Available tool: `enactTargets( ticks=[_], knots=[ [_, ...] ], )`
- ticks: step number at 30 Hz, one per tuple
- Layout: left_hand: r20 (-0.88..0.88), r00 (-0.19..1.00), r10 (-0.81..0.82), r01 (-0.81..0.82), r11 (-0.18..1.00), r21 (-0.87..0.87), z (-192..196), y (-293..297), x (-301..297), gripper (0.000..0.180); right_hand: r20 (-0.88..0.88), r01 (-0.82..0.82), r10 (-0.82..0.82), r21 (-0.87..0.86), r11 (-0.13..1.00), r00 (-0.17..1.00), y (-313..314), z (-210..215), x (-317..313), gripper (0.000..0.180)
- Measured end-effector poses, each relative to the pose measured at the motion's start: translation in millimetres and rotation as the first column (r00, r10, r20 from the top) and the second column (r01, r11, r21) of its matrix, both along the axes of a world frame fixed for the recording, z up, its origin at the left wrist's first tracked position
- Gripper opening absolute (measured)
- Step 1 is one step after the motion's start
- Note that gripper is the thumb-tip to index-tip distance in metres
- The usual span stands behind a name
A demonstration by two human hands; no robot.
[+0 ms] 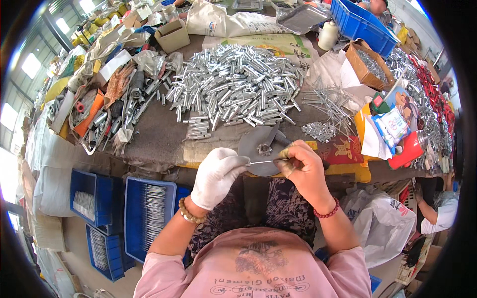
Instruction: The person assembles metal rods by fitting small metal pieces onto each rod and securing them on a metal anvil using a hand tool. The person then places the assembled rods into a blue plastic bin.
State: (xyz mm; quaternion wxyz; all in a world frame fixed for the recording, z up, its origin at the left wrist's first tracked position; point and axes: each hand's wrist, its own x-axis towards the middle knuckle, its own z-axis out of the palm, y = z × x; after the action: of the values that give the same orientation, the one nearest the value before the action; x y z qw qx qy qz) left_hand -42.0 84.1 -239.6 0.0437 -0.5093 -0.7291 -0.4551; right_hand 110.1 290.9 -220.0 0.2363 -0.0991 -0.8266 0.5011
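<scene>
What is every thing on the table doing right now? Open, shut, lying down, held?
Left hand: gloved, pinching one end of the thin metal rod.
Right hand: bare, gripping the rod's other end.
Thin metal rod: held level between both hands.
Grey metal disc: lying flat on the table edge.
Silver tubes: heaped loose.
Cardboard box: open.
White bottle: upright.
Blue crate: open, filled with rods.

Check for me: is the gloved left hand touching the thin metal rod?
Touching. The head view shows the white-gloved left hand pinching one end of the thin metal rod, with no gap; the bare right hand grips the other end.
</scene>
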Motion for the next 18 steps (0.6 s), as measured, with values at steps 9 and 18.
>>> enactTargets(
  ticks=[9, 18],
  knots=[
    [0.055, 0.997, -0.052, 0.056, 0.995, -0.078, -12, 15, -15, 0.019, -0.012, 0.026, -0.024, 0.598, 0.801, 1.000, 16, -8, -10, 0.023],
    [0.079, 0.997, -0.010, 0.027, 0.976, -0.218, 1, 11, -22, 0.015, 0.086, 0.063, -0.207, 0.780, 0.623, 0.975, 32, 4, -6, 0.041]
  ],
)
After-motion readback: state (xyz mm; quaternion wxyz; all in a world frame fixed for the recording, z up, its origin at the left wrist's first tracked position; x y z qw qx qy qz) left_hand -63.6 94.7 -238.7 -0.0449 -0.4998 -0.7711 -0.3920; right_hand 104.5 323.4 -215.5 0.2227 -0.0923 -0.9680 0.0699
